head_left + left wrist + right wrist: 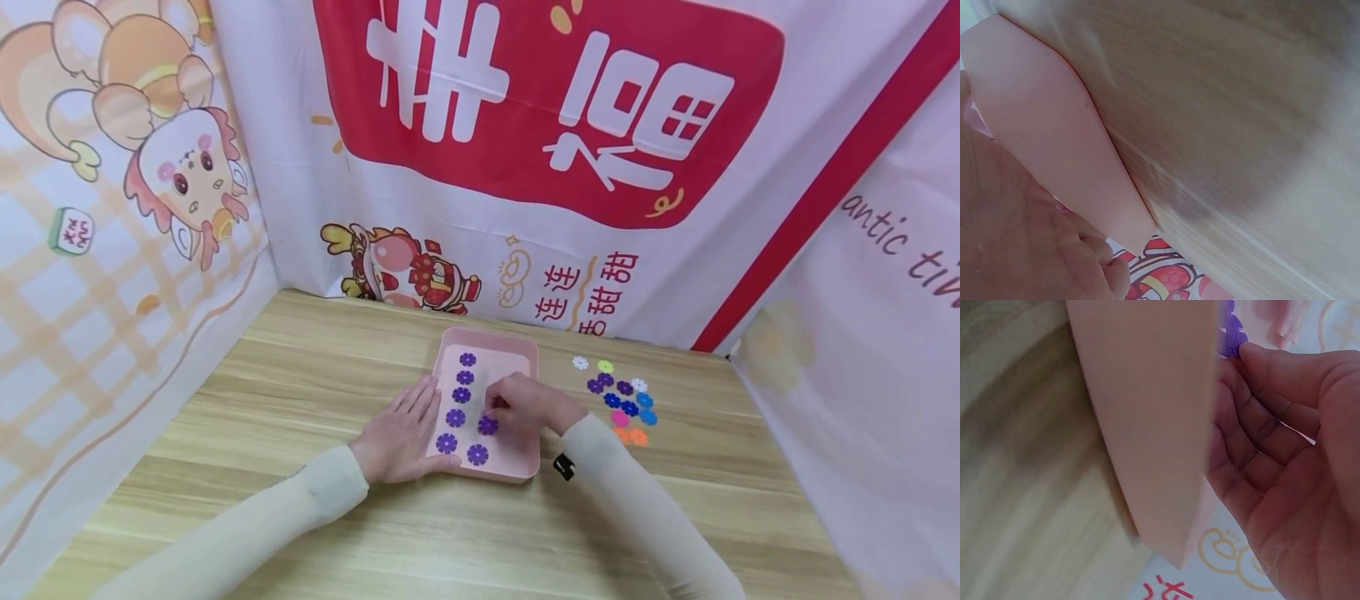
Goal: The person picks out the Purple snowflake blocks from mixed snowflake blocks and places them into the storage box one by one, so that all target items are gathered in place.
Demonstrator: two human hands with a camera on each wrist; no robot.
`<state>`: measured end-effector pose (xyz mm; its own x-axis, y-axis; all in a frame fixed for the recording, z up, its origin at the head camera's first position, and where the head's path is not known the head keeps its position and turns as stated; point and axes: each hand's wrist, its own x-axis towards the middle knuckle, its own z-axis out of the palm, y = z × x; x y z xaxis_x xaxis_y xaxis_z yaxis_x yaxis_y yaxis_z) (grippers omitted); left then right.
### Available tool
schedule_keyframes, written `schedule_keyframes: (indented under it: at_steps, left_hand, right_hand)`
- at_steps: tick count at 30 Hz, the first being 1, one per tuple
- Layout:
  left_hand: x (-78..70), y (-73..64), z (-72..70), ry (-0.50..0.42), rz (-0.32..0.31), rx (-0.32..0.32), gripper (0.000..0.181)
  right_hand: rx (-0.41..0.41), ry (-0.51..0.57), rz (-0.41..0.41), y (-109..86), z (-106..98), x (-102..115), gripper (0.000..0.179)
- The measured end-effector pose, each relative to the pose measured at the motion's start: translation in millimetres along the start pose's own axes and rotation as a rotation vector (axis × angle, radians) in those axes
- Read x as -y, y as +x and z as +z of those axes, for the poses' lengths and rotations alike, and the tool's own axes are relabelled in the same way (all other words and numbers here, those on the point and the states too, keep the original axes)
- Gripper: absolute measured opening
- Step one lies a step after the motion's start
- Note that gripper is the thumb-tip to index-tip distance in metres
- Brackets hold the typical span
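A shallow pink tray [517, 457] lies on the table. Down its left side runs a column of several purple snowflake discs [455, 417]. Another purple disc [477, 454] lies at the near end, right of that column. My left hand [397, 435] rests along the tray's left edge, fingers straight; its palm is beside the pink wall [1054, 119] in the left wrist view. Over the tray's right half, my right hand [531, 403] pinches a purple snowflake disc [1232, 334] between thumb and fingertips, the other fingers curled. The tray wall [1147, 425] hides part of that disc.
Right of the tray lies a loose group of snowflake discs in purple, blue [612, 401], orange [637, 437], pink, white and green. A small black object [564, 467] is beside the right sleeve. Printed cloth [420, 192] hangs at the table's back and sides.
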<state>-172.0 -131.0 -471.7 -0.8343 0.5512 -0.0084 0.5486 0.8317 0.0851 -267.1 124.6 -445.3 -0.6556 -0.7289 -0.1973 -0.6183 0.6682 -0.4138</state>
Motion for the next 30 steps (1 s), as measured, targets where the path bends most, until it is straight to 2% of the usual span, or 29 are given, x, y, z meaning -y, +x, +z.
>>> schedule_keyframes:
  at_steps: [5, 19, 26, 30]
  left_hand:
    - [-1.7, -0.4, -3.1, 0.016, 0.003, 0.003, 0.112]
    - [-1.4, -0.7, -3.9, 0.009, -0.006, 0.008, 0.11]
    - [-0.5, -1.2, -2.3, 0.013, 0.001, -0.006, 0.11]
    - [-1.1, -0.6, -2.6, 0.012, -0.002, 0.005, 0.111]
  right_hand:
    - [-0.015, 0.006, 0.009, 2.4, 9, -5, 0.014]
    - [-0.01, 0.053, 0.085, 10.2, 10, -4, 0.01]
    - [-0.047, 0.022, 0.053, 3.9, -4, -7, 0.008]
    - [-0.074, -0.001, 0.071, -5.1, -18, -12, 0.013]
